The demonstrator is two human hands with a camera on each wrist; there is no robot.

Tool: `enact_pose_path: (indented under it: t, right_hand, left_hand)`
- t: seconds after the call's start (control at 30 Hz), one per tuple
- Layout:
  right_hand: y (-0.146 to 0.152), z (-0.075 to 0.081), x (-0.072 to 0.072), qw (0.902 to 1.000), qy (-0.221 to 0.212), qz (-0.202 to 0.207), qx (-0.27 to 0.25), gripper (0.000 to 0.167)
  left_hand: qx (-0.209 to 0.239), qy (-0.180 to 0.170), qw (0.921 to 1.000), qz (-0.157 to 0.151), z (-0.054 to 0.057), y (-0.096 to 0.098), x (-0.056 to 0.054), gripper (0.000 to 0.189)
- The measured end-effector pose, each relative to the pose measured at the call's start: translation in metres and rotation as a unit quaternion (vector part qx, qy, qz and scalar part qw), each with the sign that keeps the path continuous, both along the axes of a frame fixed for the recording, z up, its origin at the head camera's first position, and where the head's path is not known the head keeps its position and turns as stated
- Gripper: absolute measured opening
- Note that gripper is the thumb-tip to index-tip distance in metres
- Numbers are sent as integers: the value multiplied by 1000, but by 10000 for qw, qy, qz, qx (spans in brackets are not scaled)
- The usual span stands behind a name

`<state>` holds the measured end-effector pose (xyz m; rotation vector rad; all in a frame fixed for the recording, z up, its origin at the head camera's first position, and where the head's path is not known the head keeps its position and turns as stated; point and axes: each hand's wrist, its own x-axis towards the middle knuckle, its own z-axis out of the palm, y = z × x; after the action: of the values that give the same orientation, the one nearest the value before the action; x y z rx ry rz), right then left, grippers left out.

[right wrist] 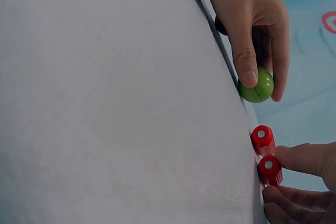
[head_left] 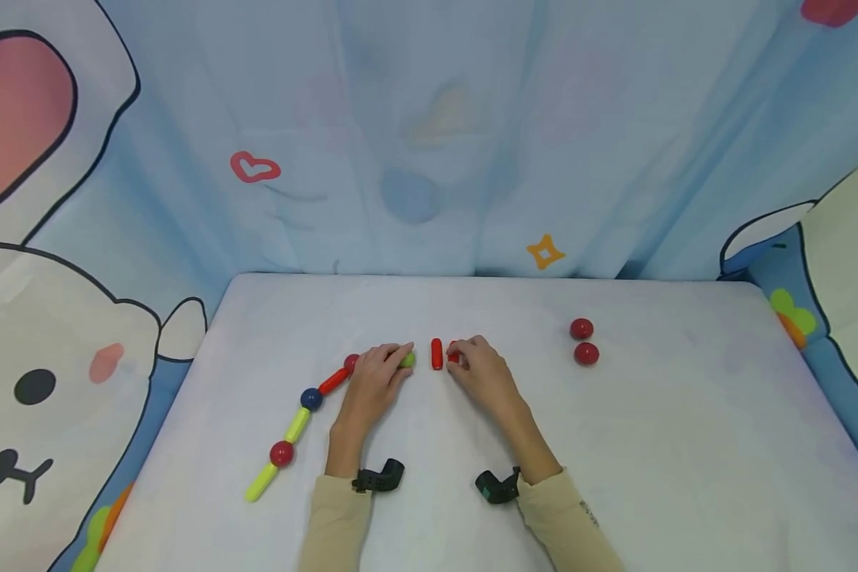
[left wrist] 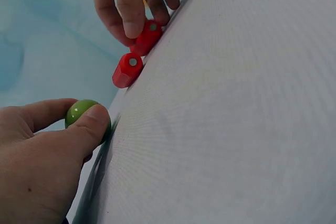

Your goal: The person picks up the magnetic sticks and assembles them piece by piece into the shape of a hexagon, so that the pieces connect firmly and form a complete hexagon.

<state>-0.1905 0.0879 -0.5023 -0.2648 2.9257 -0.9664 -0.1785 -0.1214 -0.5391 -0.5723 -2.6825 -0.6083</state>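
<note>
My left hand (head_left: pixel 373 383) pinches a green ball (left wrist: pixel 80 109) between thumb and forefinger. The ball is at the right end of a curved line of rods and balls, partly hidden under that hand. Right of the green ball, and apart from it, a red rod (head_left: pixel 437 354) lies on the table. A second red rod (right wrist: pixel 270 167), with a pale disc in its end, is beside the first. My right hand (head_left: pixel 485 376) pinches this second rod between thumb and fingers.
From the left hand, the line runs down-left through a red rod (head_left: pixel 334 381), a blue ball (head_left: pixel 311 399), a yellow-green rod (head_left: pixel 297 426), a red ball (head_left: pixel 282 454) and another yellow-green rod (head_left: pixel 260 483). Two loose red balls (head_left: pixel 586 354) lie farther right on the white table (head_left: pixel 686 445).
</note>
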Motion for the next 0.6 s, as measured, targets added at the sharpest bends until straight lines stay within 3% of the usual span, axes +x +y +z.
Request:
enact_pose_path:
  t: [0.2, 0.33, 0.43, 0.6]
  right_hand:
    - [2, 3, 0, 9994, -74, -255, 221, 18]
    - [4, 2, 0, 9991, -123, -288, 271, 16]
    - [7, 2, -3, 9992, -162, -345, -114, 18]
    - [9, 2, -6, 9905, -82, -27, -1370, 25]
  left_hand:
    - [-76, -178, 9998, 77, 1, 1, 0, 48]
    - [-130, -62, 9999, 70, 1, 1, 1, 49]
    - [-129, 116, 9998, 34, 1, 1, 0, 49]
    - [-149, 259, 9996, 21, 3, 1, 1, 49]
